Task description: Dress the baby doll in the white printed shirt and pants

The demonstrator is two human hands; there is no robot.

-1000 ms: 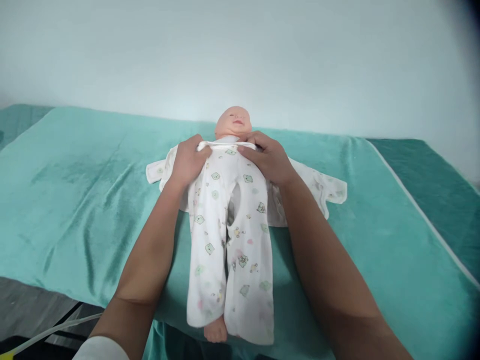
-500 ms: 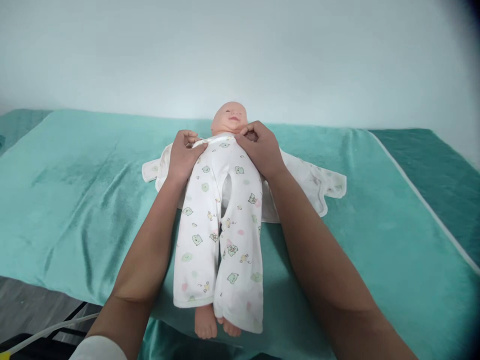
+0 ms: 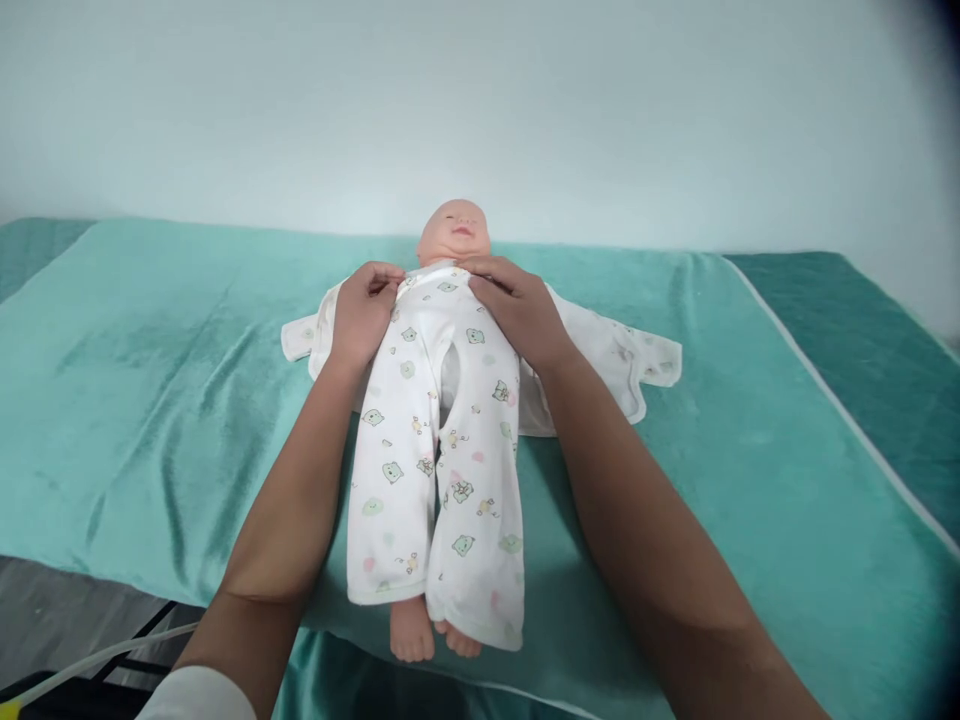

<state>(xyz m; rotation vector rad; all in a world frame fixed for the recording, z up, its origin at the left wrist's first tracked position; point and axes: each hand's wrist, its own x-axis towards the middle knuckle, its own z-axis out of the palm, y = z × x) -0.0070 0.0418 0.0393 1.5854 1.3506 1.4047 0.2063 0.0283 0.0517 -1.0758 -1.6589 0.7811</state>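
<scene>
A baby doll (image 3: 454, 228) lies on its back, its head toward the wall and its bare feet toward me. White printed baby pants (image 3: 472, 440) cover its legs and reach up to the chest, with an open slit at the crotch. At the waistband's left side, my left hand (image 3: 367, 305) pinches the cloth between thumb and fingers. My right hand (image 3: 517, 305) rests on the right side of the waistband, fingers stretched out near the doll's neck. Beneath the doll a white baby shirt (image 3: 600, 350) is spread, one sleeve out to each side.
A green velvety sheet (image 3: 187, 400) covers the table, with creases on the left. Darker green cloth (image 3: 862, 350) lies at the right end. Behind is a pale wall (image 3: 480, 110). A pale tube (image 3: 112, 655) runs past the lower left edge.
My right hand's fingers have gone from curled at the waistband to stretched flat across it. My left hand stays at the waistband's left side. The whole view has shifted slightly.
</scene>
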